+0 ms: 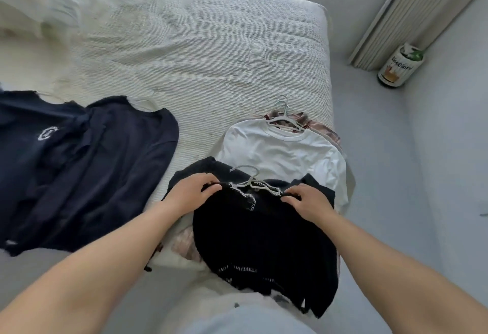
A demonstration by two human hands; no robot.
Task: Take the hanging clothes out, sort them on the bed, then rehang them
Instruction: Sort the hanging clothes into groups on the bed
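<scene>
Both hands hold a black knit top by its shoulders at the near edge of the bed.

Left hand point(194, 193) and right hand point(306, 205) each pinch a shoulder of the black knit top point(264, 233), fingers curled into the fabric on either side of its pale hanger point(253, 180). It lies over a white T-shirt point(280, 148) and a plaid shirt point(314, 122), each on a hanger of its own; a navy pile point(87, 164) sits well apart to the left on the bed point(211, 51). Its lower hem appears to hang past the mattress edge, though the wide lens makes that hard to judge. Lifting unevenly could let the knit slide off its hanger, or its hook could snag the T-shirt beneath and drag the stack out of order.
</scene>
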